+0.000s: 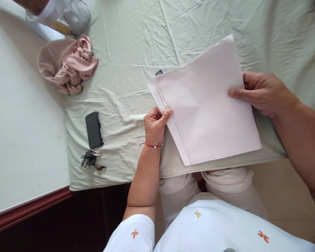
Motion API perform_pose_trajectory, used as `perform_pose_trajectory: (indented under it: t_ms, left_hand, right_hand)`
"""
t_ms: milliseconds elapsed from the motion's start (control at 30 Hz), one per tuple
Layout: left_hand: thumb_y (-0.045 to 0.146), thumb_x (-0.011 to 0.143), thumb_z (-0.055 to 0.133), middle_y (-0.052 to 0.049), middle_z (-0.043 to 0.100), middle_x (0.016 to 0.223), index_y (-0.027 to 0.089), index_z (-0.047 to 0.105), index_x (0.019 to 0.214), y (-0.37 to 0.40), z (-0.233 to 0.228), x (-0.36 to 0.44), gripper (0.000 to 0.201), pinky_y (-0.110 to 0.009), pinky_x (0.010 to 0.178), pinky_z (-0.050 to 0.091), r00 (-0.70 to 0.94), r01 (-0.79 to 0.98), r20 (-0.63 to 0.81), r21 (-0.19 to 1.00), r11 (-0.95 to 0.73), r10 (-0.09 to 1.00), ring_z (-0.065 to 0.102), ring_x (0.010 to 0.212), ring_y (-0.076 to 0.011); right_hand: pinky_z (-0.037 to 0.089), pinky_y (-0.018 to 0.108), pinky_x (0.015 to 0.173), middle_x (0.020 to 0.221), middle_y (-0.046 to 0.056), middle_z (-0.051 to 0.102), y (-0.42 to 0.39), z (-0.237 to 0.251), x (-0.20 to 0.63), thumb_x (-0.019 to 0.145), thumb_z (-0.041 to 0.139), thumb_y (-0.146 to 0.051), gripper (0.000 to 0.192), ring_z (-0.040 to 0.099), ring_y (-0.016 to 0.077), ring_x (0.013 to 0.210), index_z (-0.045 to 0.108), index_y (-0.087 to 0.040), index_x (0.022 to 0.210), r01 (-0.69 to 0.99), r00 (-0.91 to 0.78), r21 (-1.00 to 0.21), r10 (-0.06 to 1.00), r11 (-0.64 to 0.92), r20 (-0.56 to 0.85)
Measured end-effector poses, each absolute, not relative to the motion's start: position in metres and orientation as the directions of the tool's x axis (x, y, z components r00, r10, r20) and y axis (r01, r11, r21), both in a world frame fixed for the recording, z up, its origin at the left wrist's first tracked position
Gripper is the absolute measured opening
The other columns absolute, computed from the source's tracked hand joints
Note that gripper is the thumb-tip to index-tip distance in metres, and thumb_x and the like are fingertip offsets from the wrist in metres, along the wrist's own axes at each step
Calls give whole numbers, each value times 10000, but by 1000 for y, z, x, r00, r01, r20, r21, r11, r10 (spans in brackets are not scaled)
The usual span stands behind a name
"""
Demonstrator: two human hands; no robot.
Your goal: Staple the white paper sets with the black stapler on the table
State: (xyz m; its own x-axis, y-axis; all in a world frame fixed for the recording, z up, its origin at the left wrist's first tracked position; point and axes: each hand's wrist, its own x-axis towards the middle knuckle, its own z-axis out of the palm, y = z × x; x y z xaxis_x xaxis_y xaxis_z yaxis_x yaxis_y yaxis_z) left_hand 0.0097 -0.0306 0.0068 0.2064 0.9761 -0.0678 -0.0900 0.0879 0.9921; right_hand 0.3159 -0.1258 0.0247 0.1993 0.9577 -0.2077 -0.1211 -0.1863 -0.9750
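Left hand (155,125) pinches folded pink cloth (204,105) at its edge; right hand (261,91) grips the opposite side. Print along cloth edge too small to read. Phone (93,130) and keys (90,160) lie nearby.

No legible text; faint print on paper sheets (204,105) unreadable.

a pale pink folded cloth (207,105), flat and smooth, lies tilted on the wrinkled sheet, its near corner overhanging the edge.
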Motion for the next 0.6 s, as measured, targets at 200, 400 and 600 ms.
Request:
perform_pose_trajectory:
  t_ms: [200,400,600]
  left_hand:
    - [524,681,942,-12,798,852,217,789,889,-30,7,9,401,-272,726,612,251,-139,-99,981,137,963,746,771,-164]
    - [549,747,890,-57,830,931,218,811,950,-33,11,9,396,-374,918,640,314,-155,-88,978,142,945,796,1010,-268]
    - [525,741,904,-60,829,916,205,813,898,-34,7,6,368,-360,890,639,303,-99,-89,987,125,949,799,965,-258]
  right_hand:
    - [680,348,756,936,2,817,-126,21,318,792,903,-418,357,759,158,772,813,-221,1076,-112,148,-984,977,-140,-156]
    - [676,353,667,923,31,820,-126,20,318,767,910,-499,408,753,177,748,815,-204,1033,-82,156,-981,970,-175,-187]
    - [669,322,654,902,13,813,-128,25,316,791,888,-510,359,739,148,708,808,-212,974,-83,133,-984,977,-158,-168]
